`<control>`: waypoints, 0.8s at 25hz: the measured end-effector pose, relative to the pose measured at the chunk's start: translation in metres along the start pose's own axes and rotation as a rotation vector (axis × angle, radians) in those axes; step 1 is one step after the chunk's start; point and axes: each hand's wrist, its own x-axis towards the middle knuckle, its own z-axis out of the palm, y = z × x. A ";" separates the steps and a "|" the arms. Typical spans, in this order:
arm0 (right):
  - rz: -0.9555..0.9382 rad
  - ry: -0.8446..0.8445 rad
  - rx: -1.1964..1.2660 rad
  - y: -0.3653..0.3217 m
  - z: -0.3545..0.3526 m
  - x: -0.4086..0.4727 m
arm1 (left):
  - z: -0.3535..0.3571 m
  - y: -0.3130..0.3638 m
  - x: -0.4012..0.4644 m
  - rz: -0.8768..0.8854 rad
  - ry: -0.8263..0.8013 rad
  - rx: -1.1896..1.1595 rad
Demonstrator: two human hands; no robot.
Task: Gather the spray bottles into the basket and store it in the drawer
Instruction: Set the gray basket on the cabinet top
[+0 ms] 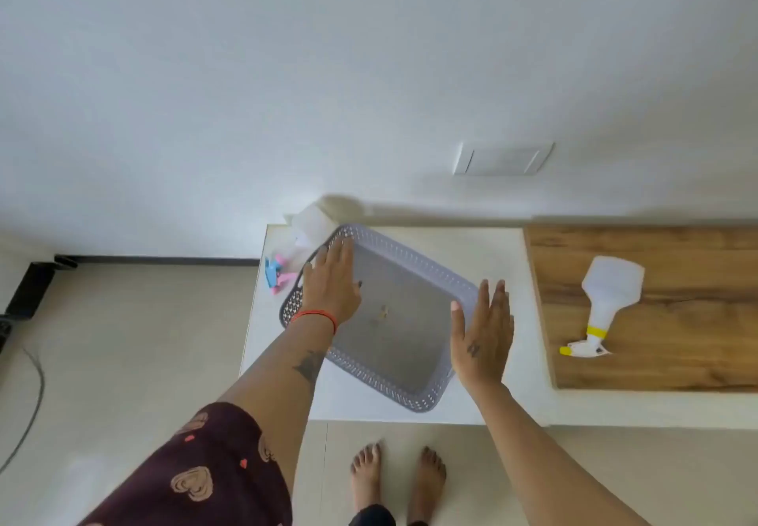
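Observation:
A shallow grey perforated basket (414,275) sits at an angle on the white cabinet top (484,246), with no bottle in it. My left hand (332,283) lies flat with straight fingers over the basket's left rim. My right hand (484,337) is flat with straight fingers against the basket's right rim. A translucent spray bottle with a pink and blue trigger (303,238) lies behind the basket's left corner, partly hidden by it. A second white spray bottle with a yellow collar and nozzle (607,295) lies on the wooden board (697,361) at the right.
A white wall with a switch plate (502,158) rises behind the cabinet. My bare feet (398,476) stand on the beige floor before the cabinet's front edge. A black stand (33,287) and a grey cable (28,402) lie at the left.

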 end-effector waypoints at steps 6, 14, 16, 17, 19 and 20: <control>0.181 -0.127 0.007 0.057 0.062 -0.015 | 0.071 -0.046 0.022 -0.275 0.009 -0.029; 0.340 -0.078 0.048 0.072 0.092 0.011 | 0.098 -0.081 0.040 -0.447 0.138 -0.290; 0.323 -0.037 0.050 0.077 0.087 0.019 | 0.096 -0.084 0.034 -0.456 0.196 -0.316; 0.294 -0.024 0.044 0.081 0.082 0.024 | 0.096 -0.085 0.028 -0.462 0.209 -0.326; 0.232 -0.039 0.025 0.090 0.070 0.035 | 0.098 -0.087 0.011 -0.468 0.218 -0.365; 0.204 -0.055 0.013 0.094 0.064 0.042 | 0.101 -0.086 0.003 -0.473 0.219 -0.395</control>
